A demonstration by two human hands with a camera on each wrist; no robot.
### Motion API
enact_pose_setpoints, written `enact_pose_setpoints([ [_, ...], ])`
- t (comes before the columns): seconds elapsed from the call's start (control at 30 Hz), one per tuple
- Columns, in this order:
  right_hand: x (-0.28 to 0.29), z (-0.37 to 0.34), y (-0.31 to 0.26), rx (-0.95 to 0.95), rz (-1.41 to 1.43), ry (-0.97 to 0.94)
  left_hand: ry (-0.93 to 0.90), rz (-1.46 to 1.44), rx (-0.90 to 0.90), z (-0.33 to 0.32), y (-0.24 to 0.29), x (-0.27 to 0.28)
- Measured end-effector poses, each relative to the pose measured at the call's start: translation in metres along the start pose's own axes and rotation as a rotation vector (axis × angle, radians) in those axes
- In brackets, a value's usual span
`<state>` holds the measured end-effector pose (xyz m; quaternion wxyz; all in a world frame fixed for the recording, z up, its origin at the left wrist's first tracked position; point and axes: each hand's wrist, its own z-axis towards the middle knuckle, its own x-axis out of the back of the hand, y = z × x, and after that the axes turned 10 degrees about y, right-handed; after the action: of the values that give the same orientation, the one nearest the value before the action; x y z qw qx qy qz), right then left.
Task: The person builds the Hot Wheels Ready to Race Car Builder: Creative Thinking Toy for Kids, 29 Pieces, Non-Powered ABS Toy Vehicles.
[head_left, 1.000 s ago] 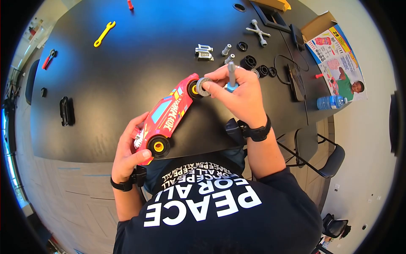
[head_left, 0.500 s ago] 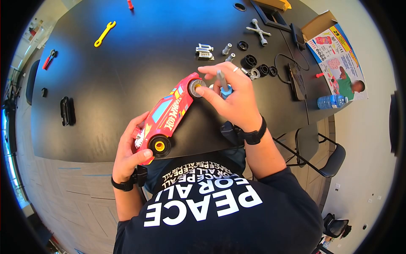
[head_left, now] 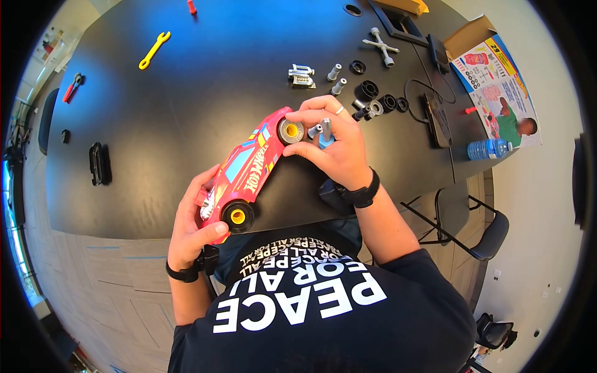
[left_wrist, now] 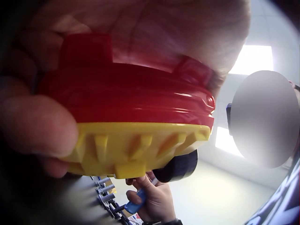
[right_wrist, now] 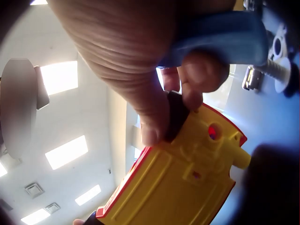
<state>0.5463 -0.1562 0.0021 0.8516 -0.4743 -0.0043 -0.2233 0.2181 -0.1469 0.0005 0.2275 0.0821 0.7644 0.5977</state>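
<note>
My left hand (head_left: 191,227) grips the front end of a red toy car (head_left: 245,161), tilted on its side with the wheels to the right. In the left wrist view the red bumper and yellow underside (left_wrist: 140,145) fill the palm. The near wheel (head_left: 237,216) is black with a yellow hub. On the far wheel (head_left: 290,132) sits a grey rim around the yellow hub. My right hand (head_left: 342,146) holds a blue-handled screwdriver (right_wrist: 225,40) in curled fingers, while its thumb and forefinger pinch the far wheel.
Silver engine piece (head_left: 301,76), grey bolts (head_left: 334,73), black wheels (head_left: 367,91) and a cross wrench (head_left: 380,47) lie beyond my right hand. A yellow wrench (head_left: 155,50) is at the back left. A water bottle (head_left: 487,149) and the toy box (head_left: 491,81) stand right.
The grey rim has moved from my right fingers onto the far wheel. My right thumb, which pressed on the rim, has shifted down to the wheel's near edge. The left hand holds still.
</note>
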Motion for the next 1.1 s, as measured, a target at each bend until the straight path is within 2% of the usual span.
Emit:
enact_pose_setpoints([
  [0.07,-0.003,-0.003,0.001,0.023,-0.120,0.064,0.005,0.002,-0.002,0.000,0.000,0.000],
  [0.17,-0.007,-0.006,-0.001,-0.079,-0.024,0.099,0.007,-0.007,-0.006,0.001,-0.001,0.000],
  [0.27,-0.009,-0.006,0.004,-0.001,-0.076,0.143,0.006,-0.016,-0.004,0.001,0.001,-0.001],
  [0.33,-0.003,-0.007,-0.007,-0.067,-0.054,0.159,0.006,-0.012,0.000,0.001,0.001,0.000],
  [0.37,0.003,-0.008,-0.010,-0.133,-0.032,0.174,0.002,-0.011,0.002,0.001,0.001,0.001],
  [0.4,0.012,-0.007,-0.001,0.004,-0.087,0.230,-0.001,-0.012,0.004,0.000,0.000,0.001],
  [0.43,0.024,-0.007,-0.003,-0.053,-0.084,0.252,0.001,-0.013,0.004,0.000,0.000,0.001],
  [0.47,0.039,-0.003,-0.005,0.022,-0.184,0.234,0.005,-0.013,0.001,0.000,0.000,0.001],
  [0.63,0.103,0.005,-0.010,-0.131,-0.487,0.436,0.000,-0.013,-0.007,0.002,-0.003,0.001],
  [0.7,0.129,0.010,-0.007,-0.137,-0.741,0.389,0.000,-0.003,-0.011,0.003,-0.002,0.001],
  [0.83,0.170,0.012,0.032,-0.154,-0.821,0.283,-0.011,-0.002,0.005,0.003,-0.001,0.001],
  [0.93,0.178,0.014,0.051,-0.205,-0.842,0.104,-0.007,-0.006,-0.001,0.002,0.000,0.001],
  [1.07,0.177,0.017,0.053,-0.296,-0.792,0.030,0.006,-0.012,-0.012,0.001,-0.003,0.001],
  [1.1,0.183,0.017,0.055,-0.299,-0.877,0.068,0.009,-0.017,-0.011,0.001,-0.003,0.001],
])
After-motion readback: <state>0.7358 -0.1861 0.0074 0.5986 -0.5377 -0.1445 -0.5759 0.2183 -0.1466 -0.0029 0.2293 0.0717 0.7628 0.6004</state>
